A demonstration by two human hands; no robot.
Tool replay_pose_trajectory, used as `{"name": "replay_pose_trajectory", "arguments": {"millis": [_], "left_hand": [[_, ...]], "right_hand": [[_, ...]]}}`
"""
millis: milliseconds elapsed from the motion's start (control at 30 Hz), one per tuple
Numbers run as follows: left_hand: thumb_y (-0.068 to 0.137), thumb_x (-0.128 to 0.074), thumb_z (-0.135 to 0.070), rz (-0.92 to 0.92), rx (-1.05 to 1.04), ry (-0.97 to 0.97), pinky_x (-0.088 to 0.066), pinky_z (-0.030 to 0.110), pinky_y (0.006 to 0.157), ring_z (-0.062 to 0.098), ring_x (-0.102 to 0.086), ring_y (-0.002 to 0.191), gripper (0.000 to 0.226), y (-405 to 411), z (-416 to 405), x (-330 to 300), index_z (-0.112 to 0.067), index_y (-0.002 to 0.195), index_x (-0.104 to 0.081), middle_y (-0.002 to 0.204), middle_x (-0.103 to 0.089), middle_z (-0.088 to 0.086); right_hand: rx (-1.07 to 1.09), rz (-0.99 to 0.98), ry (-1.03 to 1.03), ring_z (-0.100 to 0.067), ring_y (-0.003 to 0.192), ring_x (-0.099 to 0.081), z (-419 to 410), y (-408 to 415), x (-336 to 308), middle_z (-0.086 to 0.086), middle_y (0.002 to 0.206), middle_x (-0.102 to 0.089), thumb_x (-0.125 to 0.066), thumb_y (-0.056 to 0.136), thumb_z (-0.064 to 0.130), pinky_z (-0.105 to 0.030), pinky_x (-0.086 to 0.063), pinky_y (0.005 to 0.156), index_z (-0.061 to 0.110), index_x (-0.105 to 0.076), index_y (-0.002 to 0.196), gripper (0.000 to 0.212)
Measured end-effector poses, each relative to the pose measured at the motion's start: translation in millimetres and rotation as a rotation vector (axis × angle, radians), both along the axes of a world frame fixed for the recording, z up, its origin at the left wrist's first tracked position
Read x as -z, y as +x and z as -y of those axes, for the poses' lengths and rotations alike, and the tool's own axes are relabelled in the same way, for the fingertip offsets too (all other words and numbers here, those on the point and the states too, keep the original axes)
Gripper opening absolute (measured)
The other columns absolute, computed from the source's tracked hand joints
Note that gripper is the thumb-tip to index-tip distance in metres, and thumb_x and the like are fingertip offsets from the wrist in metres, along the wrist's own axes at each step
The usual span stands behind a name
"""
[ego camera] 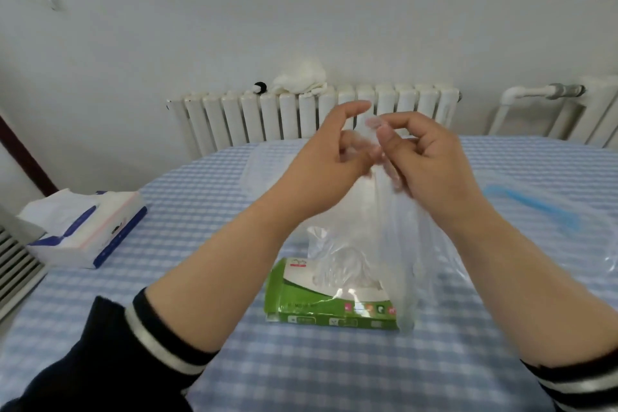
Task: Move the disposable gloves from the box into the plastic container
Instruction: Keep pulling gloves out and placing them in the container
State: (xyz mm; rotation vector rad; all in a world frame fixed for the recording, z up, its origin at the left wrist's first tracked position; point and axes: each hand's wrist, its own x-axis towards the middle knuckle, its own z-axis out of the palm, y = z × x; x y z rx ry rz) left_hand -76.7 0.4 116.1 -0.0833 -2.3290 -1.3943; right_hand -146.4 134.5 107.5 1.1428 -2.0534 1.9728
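The gloves (394,211) hang above the table (200,177), pinched at their top edge between your two hands, over the green box (321,301) they come from. Your right hand (431,164) pinches the film between thumb and forefinger; your left hand (331,160) grips the same edge with its lower fingers while the forefinger points out free. What could go wrong from here: the film looks thin and clingy, so several gloves may drag out together or stick to your fingers when you let go. The trailing end seems to touch the box, so a quick lift could tip it or pull more gloves out. The gloves look clear, crinkled and limp, hanging in long folds, with another bunch puffed out of the box's opening. To your right lies a clear plastic bag with a blue strip (535,207), probably the container; its mouth seems to lie flat, so stuffing could miss. A tissue pack (90,231) sits well off to your left.
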Motion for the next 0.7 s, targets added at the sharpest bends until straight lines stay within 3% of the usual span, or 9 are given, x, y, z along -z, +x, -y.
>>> {"name": "replay_pose_trajectory", "arguments": {"millis": [67,167,234,334,467,600,701], "left_hand": [[0.096,-0.057,-0.01,-0.066,-0.047,0.028,-0.049,0.019,0.058,0.004,-0.055,0.057,0.046,-14.1,5.5,-3.6,-0.027,0.135,-0.04,0.079,-0.061,-0.002],[0.097,-0.05,-0.007,-0.118,-0.183,-0.115,-0.039,0.01,0.054,-0.005,-0.052,0.056,0.034,-31.3,26.4,-7.1,-0.03,0.121,-0.042,0.085,-0.064,0.001],[0.098,-0.046,-0.005,-0.084,-0.257,-0.18,-0.039,0.014,0.05,-0.002,-0.05,0.056,0.026,-41.4,44.7,-4.8,-0.028,0.109,-0.039,0.087,-0.064,0.002],[0.095,-0.039,0.0,0.073,-0.384,-0.282,-0.04,0.026,0.052,0.013,-0.05,0.062,0.025,-54.5,73.4,1.4,-0.024,0.104,-0.037,0.092,-0.065,0.01],[0.089,-0.036,0.004,0.287,-0.495,-0.508,-0.042,0.036,0.058,0.025,-0.054,0.069,0.03,-63.7,100.2,15.5,-0.018,0.11,-0.035,0.095,-0.066,0.015],[0.09,-0.037,0.006,0.414,-0.555,-0.817,-0.032,0.033,0.05,0.019,-0.042,0.056,0.03,-64.0,106.7,24.3,-0.011,0.115,-0.036,0.071,-0.05,0.007],[0.087,-0.037,0.009,0.469,-0.543,-0.995,-0.027,0.03,0.049,0.016,-0.037,0.057,0.031,-65.1,103.8,24.2,-0.011,0.111,-0.038,0.071,-0.041,0.003]], "right_hand": [[0.024,0.014,0.105,-0.004,0.041,-0.046,1.6,-16.0,-3.3,0.007,0.044,-0.051,-0.069,0.088,0.03,-0.017,-0.039,0.045,0.025,-0.061,0.106,0.02],[0.041,0.031,0.319,0.0,0.048,-0.054,0.6,-47.0,-8.7,0.009,0.052,-0.06,-0.077,0.08,0.032,-0.019,-0.043,0.054,0.029,-0.057,0.112,0.038],[0.083,0.015,0.41,0.0,0.058,-0.057,4.3,-67.5,-7.3,0.002,0.073,-0.066,-0.077,0.08,0.032,-0.022,-0.041,0.061,0.031,-0.056,0.113,0.04],[0.192,-0.025,0.483,-0.008,0.079,-0.056,17.5,-94.6,-1.8,-0.003,0.101,-0.059,-0.073,0.084,0.032,-0.022,-0.039,0.066,0.026,-0.055,0.12,0.04],[0.332,-0.081,0.64,-0.017,0.095,-0.052,34.9,-114.8,12.3,0.003,0.101,-0.053,-0.067,0.089,0.032,-0.029,-0.038,0.078,0.021,-0.052,0.128,0.044],[0.371,-0.112,0.728,-0.022,0.11,-0.054,39.2,-122.4,25.9,-0.003,0.122,-0.056,-0.067,0.089,0.03,-0.03,-0.04,0.084,0.02,-0.05,0.129,0.044],[0.416,-0.171,0.702,-0.023,0.117,-0.049,35.5,-119.7,27.1,-0.005,0.129,-0.051,-0.064,0.091,0.027,-0.033,-0.041,0.092,0.02,-0.051,0.129,0.042]]}}
